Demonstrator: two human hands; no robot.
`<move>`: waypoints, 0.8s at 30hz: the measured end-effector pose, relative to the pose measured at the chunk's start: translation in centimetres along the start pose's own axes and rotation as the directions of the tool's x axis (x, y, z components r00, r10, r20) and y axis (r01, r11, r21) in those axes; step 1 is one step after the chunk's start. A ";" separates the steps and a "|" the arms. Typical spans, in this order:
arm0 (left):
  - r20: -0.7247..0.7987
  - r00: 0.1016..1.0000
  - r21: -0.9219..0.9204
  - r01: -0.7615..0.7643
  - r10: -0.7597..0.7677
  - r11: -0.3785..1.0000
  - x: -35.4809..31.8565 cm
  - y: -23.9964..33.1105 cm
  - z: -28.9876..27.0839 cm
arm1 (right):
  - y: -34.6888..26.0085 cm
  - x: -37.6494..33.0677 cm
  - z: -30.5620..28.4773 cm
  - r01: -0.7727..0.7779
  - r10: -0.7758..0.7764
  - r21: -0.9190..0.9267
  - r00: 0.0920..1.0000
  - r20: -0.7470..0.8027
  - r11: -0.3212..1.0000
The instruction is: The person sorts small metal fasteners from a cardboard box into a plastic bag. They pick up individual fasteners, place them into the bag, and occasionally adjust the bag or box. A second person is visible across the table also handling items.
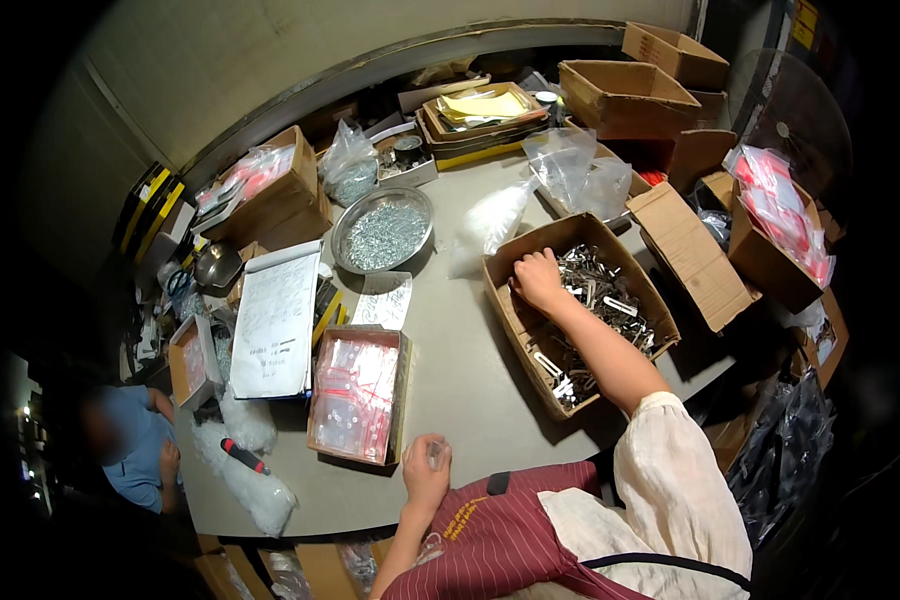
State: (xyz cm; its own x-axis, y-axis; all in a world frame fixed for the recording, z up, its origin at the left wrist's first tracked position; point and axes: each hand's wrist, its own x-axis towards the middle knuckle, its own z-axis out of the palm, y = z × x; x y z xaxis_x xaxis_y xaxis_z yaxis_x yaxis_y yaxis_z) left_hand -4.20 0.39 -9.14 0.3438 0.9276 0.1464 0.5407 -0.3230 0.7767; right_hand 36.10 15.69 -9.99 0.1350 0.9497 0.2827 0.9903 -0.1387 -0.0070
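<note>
At the far left, a person in a blue shirt (140,450) is beside the worktop (460,360). A red and black tool (244,456) lies upon clear plastic. Next are the written sheets (275,325), then a small box (402,390) with red-edged clear bags (353,392). Behind this box stands a metal bowl (426,218) of small shiny pieces (380,236). The left hand (427,472) is curled around something small and clear (436,455), near the worktop's front edge. To the right, the right hand (538,280) reaches inside a carton (518,330), beside metal clips (610,300); its fingers are bent down, and I cannot tell whether they hold anything.
</note>
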 end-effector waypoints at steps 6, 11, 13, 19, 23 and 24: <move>-0.027 1.000 0.040 -0.007 0.008 0.999 -0.6 0.3 -0.6 | 0.8 1.2 -2.4 0.077 -0.092 0.347 0.995 0.027 0.935; -0.006 1.000 0.020 -0.027 0.027 0.999 -0.6 0.5 -0.7 | 2.9 -1.2 -1.7 0.185 -0.264 0.322 0.939 0.221 0.928; -0.001 1.000 0.041 -0.014 0.014 0.999 -0.8 0.5 -0.9 | 2.1 -1.1 -2.9 0.161 -0.297 0.409 0.908 0.297 0.898; -0.004 1.000 0.046 -0.029 0.029 0.999 -0.6 0.9 -1.3 | 1.1 -1.5 -3.9 0.155 -0.297 0.372 0.883 0.363 0.915; -0.026 1.000 0.039 -0.009 0.010 0.999 -0.6 0.4 -1.3 | 0.1 -1.2 -5.0 0.182 -0.265 0.288 0.923 0.280 0.940; -0.025 1.000 0.045 -0.009 0.010 0.999 -0.8 0.3 -1.5 | -0.1 -0.9 -6.3 0.146 -0.227 0.331 0.949 0.220 0.932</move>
State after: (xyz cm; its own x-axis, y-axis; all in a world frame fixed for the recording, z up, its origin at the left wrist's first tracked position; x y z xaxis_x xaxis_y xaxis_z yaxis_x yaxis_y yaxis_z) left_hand -5.39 -0.15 -8.09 0.3302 0.9286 0.1696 0.5714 -0.3397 0.7471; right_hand 35.63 13.06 -4.19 -0.0893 0.9943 0.0590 0.9536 0.1025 -0.2830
